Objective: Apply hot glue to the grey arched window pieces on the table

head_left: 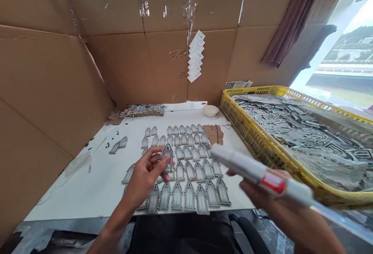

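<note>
Arched metal frame (167, 158) — rigid, ridged — in left hand (150, 166).

Cardboard walls (116, 63) left and rear of table (78, 184). Clear tape (190, 1) on rear wall, zigzag white labels (196, 56) below. Dark reddish curtain (291, 21) right, window (346, 60) beyond. Pale bowl (210, 110) near table's back edge.

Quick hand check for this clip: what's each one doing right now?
Left hand: closed on a small arch-shaped piece, held up over the table.
Right hand: closed around a white tube-like tool with a red label.
</note>
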A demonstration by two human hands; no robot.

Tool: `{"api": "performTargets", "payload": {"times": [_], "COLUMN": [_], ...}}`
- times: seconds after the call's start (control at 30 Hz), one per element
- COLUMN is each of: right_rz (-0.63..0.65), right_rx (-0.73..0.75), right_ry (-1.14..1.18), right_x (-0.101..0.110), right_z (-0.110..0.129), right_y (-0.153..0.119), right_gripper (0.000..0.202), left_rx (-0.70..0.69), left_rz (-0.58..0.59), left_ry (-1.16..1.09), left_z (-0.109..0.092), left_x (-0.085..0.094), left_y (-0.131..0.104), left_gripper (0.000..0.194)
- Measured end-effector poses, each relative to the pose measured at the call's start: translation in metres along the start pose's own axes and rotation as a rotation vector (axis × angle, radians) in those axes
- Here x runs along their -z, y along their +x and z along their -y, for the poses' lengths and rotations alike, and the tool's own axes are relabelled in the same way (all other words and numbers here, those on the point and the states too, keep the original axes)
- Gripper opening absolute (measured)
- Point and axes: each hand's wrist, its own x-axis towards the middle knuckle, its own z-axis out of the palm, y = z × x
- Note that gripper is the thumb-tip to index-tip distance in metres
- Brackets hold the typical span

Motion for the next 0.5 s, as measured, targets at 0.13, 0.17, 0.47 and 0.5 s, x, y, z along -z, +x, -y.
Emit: {"api": "performTargets", "payload": {"times": [0.13, 0.17, 0.47, 0.5], "right_rz": [0.345, 0.364, 0.139, 0.12], "right_rx": [0.191, 0.225, 0.271, 0.284], "right_ry": [0.168, 0.192, 0.128, 0.121], "right_x": [-0.022, -0.027, -0.053, -0.055], "right_z": [0.033, 0.038, 0.046, 0.047], "right_y": [0.002, 0.003, -0.009, -0.01], "right_gripper": [0.029, 0.028, 0.046, 0.048], "left_rx": [0.08, 0.087, 0.053, 0.056], "left_rz": [0.017, 0.021, -0.027, -0.028], "left_ry": [-0.263, -0.285, -0.363, -0.359], "left_z": [-0.004, -0.003, -0.013, -0.014], "left_x": [0.0, 0.002, 0.016, 0.017], "left_y": [-0.038, -0.043, -0.067, -0.069], "left_gripper": [0.058, 0.059, 0.047, 0.047]}}
